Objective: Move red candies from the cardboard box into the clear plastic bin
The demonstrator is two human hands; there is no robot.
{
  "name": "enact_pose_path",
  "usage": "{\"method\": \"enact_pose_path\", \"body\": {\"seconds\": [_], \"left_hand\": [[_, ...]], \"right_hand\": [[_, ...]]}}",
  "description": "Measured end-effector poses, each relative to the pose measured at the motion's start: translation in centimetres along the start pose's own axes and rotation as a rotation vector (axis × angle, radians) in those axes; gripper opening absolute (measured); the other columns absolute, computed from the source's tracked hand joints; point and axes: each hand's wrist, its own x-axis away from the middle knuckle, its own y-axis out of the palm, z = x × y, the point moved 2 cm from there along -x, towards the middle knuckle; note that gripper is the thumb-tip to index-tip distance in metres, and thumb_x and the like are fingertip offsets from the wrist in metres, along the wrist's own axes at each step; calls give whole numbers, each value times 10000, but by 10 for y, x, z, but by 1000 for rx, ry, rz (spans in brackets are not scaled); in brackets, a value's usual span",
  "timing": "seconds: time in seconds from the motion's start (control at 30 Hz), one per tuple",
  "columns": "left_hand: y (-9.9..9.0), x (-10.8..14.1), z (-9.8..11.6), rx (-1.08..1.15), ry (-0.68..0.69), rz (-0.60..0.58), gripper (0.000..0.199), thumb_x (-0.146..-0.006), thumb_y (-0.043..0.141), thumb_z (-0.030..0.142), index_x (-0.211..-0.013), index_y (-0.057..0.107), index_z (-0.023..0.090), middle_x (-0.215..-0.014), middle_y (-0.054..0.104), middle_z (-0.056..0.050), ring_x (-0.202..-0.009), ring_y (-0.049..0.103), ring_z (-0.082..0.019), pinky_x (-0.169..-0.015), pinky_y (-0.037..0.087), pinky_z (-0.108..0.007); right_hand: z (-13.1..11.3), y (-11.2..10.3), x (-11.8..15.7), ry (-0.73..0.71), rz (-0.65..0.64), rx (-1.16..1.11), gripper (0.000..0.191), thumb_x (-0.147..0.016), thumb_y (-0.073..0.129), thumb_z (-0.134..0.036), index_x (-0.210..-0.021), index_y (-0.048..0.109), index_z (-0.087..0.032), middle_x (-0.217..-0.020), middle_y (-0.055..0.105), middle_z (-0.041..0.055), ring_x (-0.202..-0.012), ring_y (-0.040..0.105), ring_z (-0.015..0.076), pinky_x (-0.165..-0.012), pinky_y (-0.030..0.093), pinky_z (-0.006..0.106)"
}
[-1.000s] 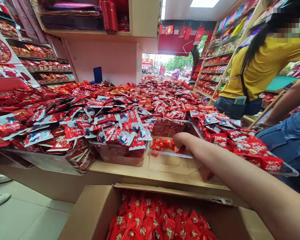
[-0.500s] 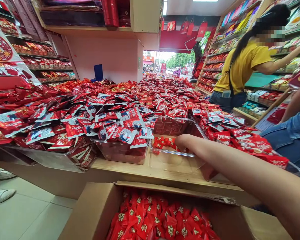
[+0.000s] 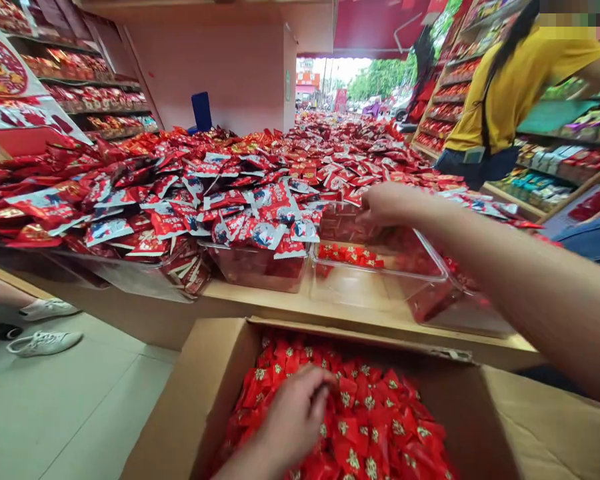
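My left hand (image 3: 297,407) is over the cardboard box (image 3: 220,387), fingers curled close to the small red packets (image 3: 353,427) with gold characters; whether one is pinched is hidden. Above the far part of a clear plastic bin (image 3: 350,283), my right hand (image 3: 393,205) is blurred, its fingers bent downward and close together. I cannot make out anything in them. In that bin lies a short row of red packets (image 3: 350,255) along its near left side.
Heaped red and white packets (image 3: 260,200) fill the neighbouring bins on the wooden ledge (image 3: 260,297). A person in a yellow shirt (image 3: 525,87) stands at the right shelves. Another person's white shoes (image 3: 47,341) are on the tiled floor at left.
My right hand has risen from the bin's near edge to above its far part. My left hand has come into view over the box. The row of packets in the bin shows more fully.
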Motion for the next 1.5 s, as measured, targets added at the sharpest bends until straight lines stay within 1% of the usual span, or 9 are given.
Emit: {"method": "enact_pose_path", "body": {"seconds": [0.1, 0.2, 0.33, 0.43, 0.57, 0.7, 0.83, 1.1, 1.5], "left_hand": [[-10, -7, -6, -16, -3, 100, 229, -763, 380, 122, -858, 575, 196, -871, 610, -53, -829, 545, -177, -764, 420, -314], [-10, -11, -12, -50, 1, 108, 255, -737, 383, 82, -868, 574, 189, -890, 614, -58, -860, 541, -183, -790, 409, -331], [-2, -12, -16, -17, 36, 97, 268, -733, 378, 80, -881, 573, 189, -881, 610, -53, -845, 545, -172, -777, 418, -316], [3, -12, -18, 59, 45, 108, 271, -741, 380, 102, -916, 567, 192, -899, 604, -50, -829, 548, -166, -776, 422, -316], [5, -11, -12, 275, -1, 122, 235, -726, 473, 168, -941, 568, 171, -930, 597, -60, -784, 548, -157, -752, 440, -316], [0, -7, 7, 648, -76, 60, 316, -686, 587, 229, -988, 546, 149, -871, 623, -44, -749, 568, -130, -697, 457, -264], [-10, -1, 27, 763, -74, 93, 208, -691, 610, 275, -848, 600, 138, -670, 628, 0, -604, 552, -93, -523, 423, -181], [-13, 4, 30, 753, -73, 146, 193, -672, 632, 275, -835, 642, 171, -828, 662, -25, -736, 566, -123, -653, 448, -207], [-12, 6, 28, 500, 84, 312, 201, -767, 511, 296, -643, 589, 158, -634, 489, 10, -633, 455, -114, -605, 388, -211]], "right_hand": [[-26, -17, 55, -183, -219, -2, 100, -699, 584, -247, -632, 618, -180, -514, 523, -26, -537, 512, 106, -535, 367, 212], [-38, 32, 138, -251, -662, -209, 149, -759, 483, -210, -745, 632, -215, -668, 632, -10, -581, 554, 108, -542, 391, 195], [-20, 134, 207, 64, -659, -165, 187, -726, 532, -262, -776, 641, -119, -797, 648, 140, -732, 590, 236, -637, 411, 297], [-16, 167, 218, 75, -628, -200, 143, -689, 569, -232, -744, 643, -123, -814, 639, 138, -787, 574, 249, -674, 404, 303], [-21, 150, 214, 80, -508, -375, 72, -694, 545, -181, -671, 613, -178, -744, 630, 36, -764, 547, 176, -684, 390, 252], [-26, 121, 214, 360, -221, -1042, 144, -723, 548, -302, -697, 545, -160, -639, 563, -5, -589, 493, 121, -557, 381, 229], [-39, 112, 225, 515, -122, -1439, 224, -674, 622, -360, -724, 532, -161, -617, 538, -31, -557, 462, 86, -529, 370, 196], [-57, 115, 231, 444, -38, -1466, 165, -694, 616, -329, -760, 623, -178, -796, 631, 24, -763, 546, 151, -715, 427, 256], [-66, 133, 241, 635, 80, -1648, 194, -649, 648, -363, -625, 608, -175, -607, 546, -1, -581, 464, 114, -559, 399, 228]]}}
